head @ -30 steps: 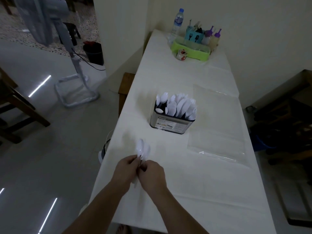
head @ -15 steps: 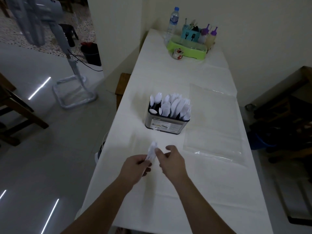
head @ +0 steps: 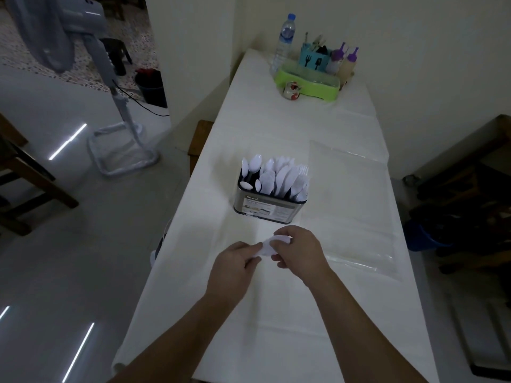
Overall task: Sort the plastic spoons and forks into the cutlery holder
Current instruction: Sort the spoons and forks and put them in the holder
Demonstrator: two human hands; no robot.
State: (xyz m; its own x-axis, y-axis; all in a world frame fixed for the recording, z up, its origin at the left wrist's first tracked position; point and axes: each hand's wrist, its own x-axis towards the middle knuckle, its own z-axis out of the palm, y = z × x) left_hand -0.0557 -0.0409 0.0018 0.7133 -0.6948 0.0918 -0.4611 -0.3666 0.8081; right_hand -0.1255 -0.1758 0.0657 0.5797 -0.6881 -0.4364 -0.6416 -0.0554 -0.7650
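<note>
White-clothed bench point(head: 276, 313): cutlery holder point(head: 269, 207) mid-bench looks nearly full. My left hand point(head: 235, 268) and right hand point(head: 300, 251) both pinch the last white pieces point(head: 266, 246); probably final drop.

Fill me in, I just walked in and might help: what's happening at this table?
A person is sorting white plastic cutlery. Both hands, the left hand and the right hand, hold a few white plastic pieces together just above the white table. Whether these are spoons or forks is hard to tell. Just beyond stands the metal cutlery holder, already packed with upright spoons and forks. A clear plastic bag lies flat to its right.
</note>
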